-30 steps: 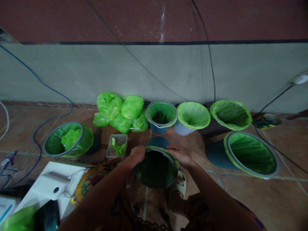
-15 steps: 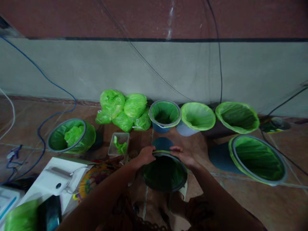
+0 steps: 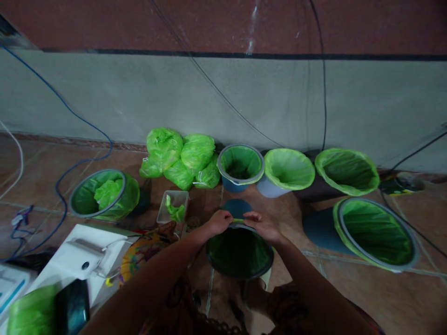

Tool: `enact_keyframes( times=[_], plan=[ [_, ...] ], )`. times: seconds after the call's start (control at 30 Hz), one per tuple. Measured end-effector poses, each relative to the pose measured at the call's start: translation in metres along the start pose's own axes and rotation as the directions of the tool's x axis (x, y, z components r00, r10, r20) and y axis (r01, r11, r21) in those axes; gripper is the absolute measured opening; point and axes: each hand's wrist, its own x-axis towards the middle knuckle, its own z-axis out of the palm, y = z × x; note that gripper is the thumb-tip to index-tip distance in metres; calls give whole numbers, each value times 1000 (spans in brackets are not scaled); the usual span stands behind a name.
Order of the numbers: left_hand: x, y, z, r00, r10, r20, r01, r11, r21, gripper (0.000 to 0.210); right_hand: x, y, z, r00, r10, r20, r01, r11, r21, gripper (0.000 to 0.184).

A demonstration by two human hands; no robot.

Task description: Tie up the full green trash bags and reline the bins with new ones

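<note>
Head view: both hands meet at the far rim of a dark bin lined with a green bag, low centre of frame.
Left hand [image 3: 219,222]: fingers curled narrow, pinched on the green liner edge [image 3: 238,220] at the far rim; thumb side faces right.
Right hand [image 3: 260,225]: fingers narrow, tips on the same liner edge, just beside the left fingertips; palm lies over the rim's right part.
Liner edge: a thin green strip stretched between the two sets of fingertips, on top of the rim.
Bin [image 3: 239,253]: right below and nearer than the fingers, mouth tilted toward the camera, interior dark green; stands on the tiled floor [image 3: 401,298].
Behind the fingers: a blue bin bottom [image 3: 236,206] shows just past the hands.
Tub [image 3: 173,207]: clear, left of the left hand, apart from it, a green scrap inside.
Far row: three lined bins by the wall, small one [image 3: 240,165], pale one [image 3: 288,170], wide one [image 3: 346,170].
Right: large lined bin [image 3: 375,232] lying tilted, well apart from the right hand.
Tied bags [image 3: 179,160]: a green heap against the wall, left of the small bin.
Left bin [image 3: 104,194]: lined, a crumpled bag inside.
Near left: white box [image 3: 82,260], cables beyond.
</note>
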Motion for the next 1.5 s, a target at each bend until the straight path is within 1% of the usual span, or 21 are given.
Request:
enact_keyframes(
  times=[0.1,0.17,0.27,0.33,0.43,0.5,0.53,0.6,0.7,0.73,0.8,0.87,1.0,1.13,1.2,1.3,1.4,1.5],
  plan=[
    [5,0,6,1000,-3,6,3,1000,21,25,4,-1,3,999,35,23,-35,999,-3,31],
    [10,1,7,1000,-12,-6,12,1000,28,25,6,-2,5,1000,25,-3,-25,999,-32,23],
    [15,0,4,999,-35,-37,36,999,19,29,8,-1,6,998,-14,-69,9,997,-76,19],
    [15,0,0,998,-51,-39,51,999,-1,33,9,0,4,991,-31,-129,17,994,-106,20],
    [10,-3,-4,998,-70,-5,70,996,-51,28,10,2,-3,975,-11,-220,-14,994,-112,19],
    [5,-6,-5,996,-87,24,89,992,-87,23,9,1,-9,968,12,-249,-37,995,-94,17],
    [3,-7,-5,995,-98,34,101,990,-101,23,9,1,-11,969,18,-245,-42,995,-93,17],
    [2,-8,-3,992,-117,41,121,986,-114,23,7,-3,-13,981,6,-191,-30,991,-127,18],
    [4,-9,1,992,-121,22,123,987,-107,23,3,-8,-10,999,-33,-39,26,984,-174,26],
    [6,-8,2,993,-116,13,117,988,-100,24,2,-10,-8,999,-47,5,47,986,-159,29],
    [9,-6,3,995,-101,2,101,991,-86,24,1,-11,-1,997,-68,41,72,992,-105,30],
    [12,-5,2,996,-86,-5,85,994,-75,22,1,-11,4,998,-61,14,62,995,-79,25],
    [17,-6,-3,997,-73,-19,71,995,-70,24,2,-7,4,998,34,-61,-39,996,-82,18],
    [17,-15,-7,995,-93,-28,90,993,-80,33,3,-2,-6,979,93,-180,-97,995,-12,21],
    [14,-21,-6,994,-107,-26,104,991,-87,32,3,1,-10,964,115,-239,-109,993,38,24],
    [10,-26,-5,993,-115,-22,113,989,-95,30,4,5,-14,943,131,-305,-111,990,83,23],
    [9,-25,-6,995,-96,-28,93,992,-86,33,5,7,-19,944,117,-307,-114,993,28,21],
    [13,-19,-10,998,-53,-45,51,997,-52,35,6,5,-22,967,68,-245,-81,996,-44,22]
  ],
)
